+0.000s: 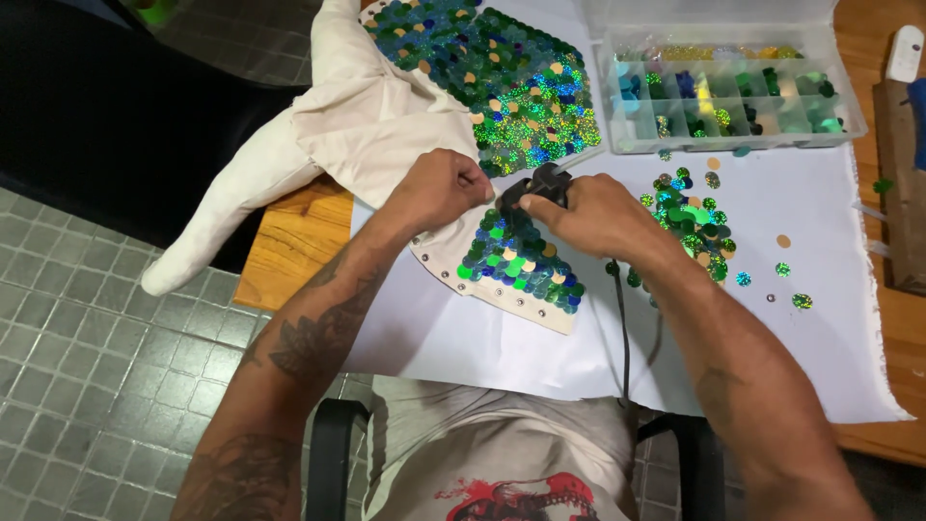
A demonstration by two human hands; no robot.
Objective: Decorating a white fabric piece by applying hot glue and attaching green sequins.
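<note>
A craft workshop, seen from the seat we work at.

We sit at a wooden table spread with white paper, beside a clear compartment box sorted with coloured sequins, loose sequins scattered nearby, sequin-covered cloth panels, and a grey tiled floor below.

Two hands, left and right, are showing. One black tool, one compartmented clear box, two sequin-covered cloth panels and one loose sequin pile are lying there.
</note>
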